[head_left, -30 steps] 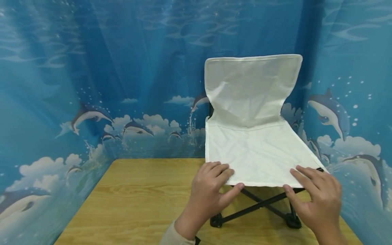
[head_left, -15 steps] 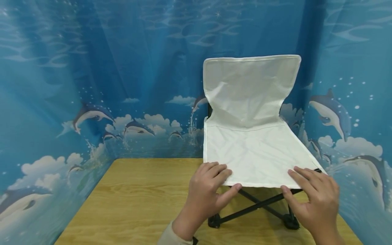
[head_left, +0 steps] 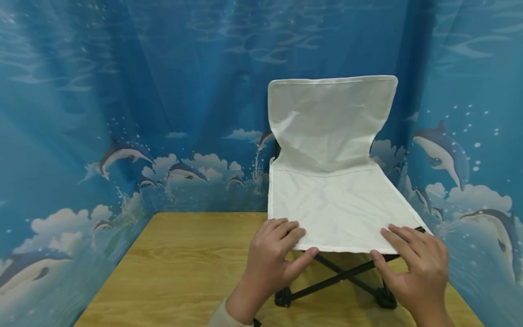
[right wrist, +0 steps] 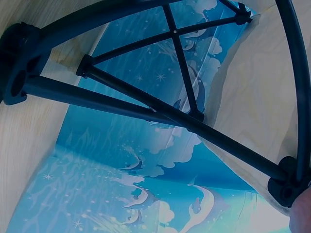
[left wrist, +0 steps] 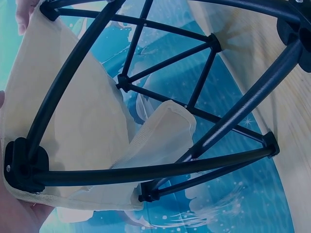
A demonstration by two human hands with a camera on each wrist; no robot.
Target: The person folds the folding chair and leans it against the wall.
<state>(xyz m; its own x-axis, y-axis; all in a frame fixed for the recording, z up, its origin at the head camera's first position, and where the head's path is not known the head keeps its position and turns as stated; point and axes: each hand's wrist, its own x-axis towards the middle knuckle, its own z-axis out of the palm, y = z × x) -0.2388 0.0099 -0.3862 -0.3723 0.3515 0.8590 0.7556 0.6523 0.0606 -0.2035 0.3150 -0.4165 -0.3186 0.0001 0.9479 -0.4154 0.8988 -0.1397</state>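
A small folding chair point(head_left: 327, 200) with a white fabric seat and backrest stands upright on the wooden table. Its black crossed legs point(head_left: 347, 274) show under the seat's front edge. On the front left corner rests my left hand point(head_left: 271, 254), fingers over the top of the fabric and thumb along the front edge. My right hand point(head_left: 416, 263) lies likewise over the front right corner. From below, the left wrist view shows the seat's underside point(left wrist: 87, 107) and a black corner joint point(left wrist: 26, 165) beside the hand. Another corner joint point(right wrist: 289, 182) appears in the right wrist view, near part of the right hand.
The wooden table point(head_left: 184, 263) extends left of the chair. A blue curtain point(head_left: 184, 91) printed with dolphins and clouds hangs behind it and along both sides, close to the backrest.
The chair has shifted slightly left and toward me across the table, with both hands moving along on its front corners. The hands' pose looks the same.
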